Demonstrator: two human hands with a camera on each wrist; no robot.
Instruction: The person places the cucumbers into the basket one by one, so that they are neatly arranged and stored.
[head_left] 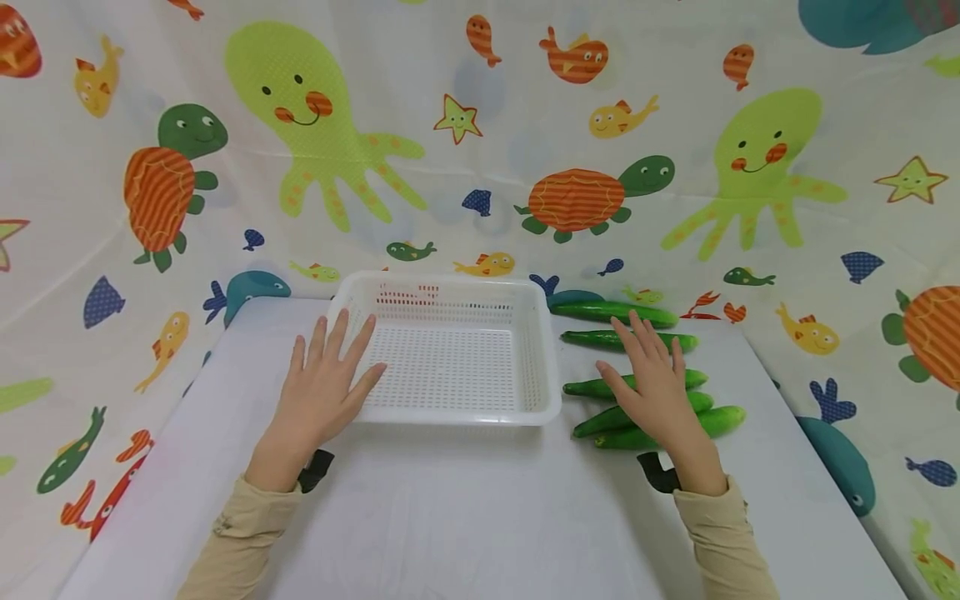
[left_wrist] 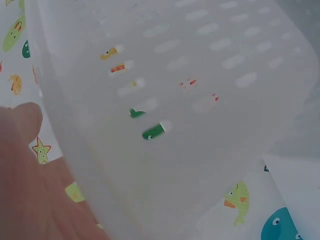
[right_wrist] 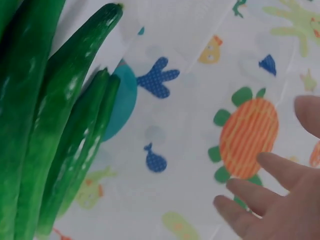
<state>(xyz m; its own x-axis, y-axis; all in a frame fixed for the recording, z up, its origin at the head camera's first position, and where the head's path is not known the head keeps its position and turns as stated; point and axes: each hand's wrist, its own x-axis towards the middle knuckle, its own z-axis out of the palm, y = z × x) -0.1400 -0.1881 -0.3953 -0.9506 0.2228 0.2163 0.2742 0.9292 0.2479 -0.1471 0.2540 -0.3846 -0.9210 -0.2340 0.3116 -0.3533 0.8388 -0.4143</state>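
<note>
Nothing seems done yet: left hand (head_left: 321,390) and right hand (head_left: 654,388) are spread, grasping nothing, five cucumbers (head_left: 600,312) lying outside the basket (head_left: 450,416), contact unclear.

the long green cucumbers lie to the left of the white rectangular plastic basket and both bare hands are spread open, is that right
Not quite: the long green cucumbers lie to the right of the white rectangular plastic basket, as the head view shows. The bare left hand and bare right hand are indeed spread open.
</note>
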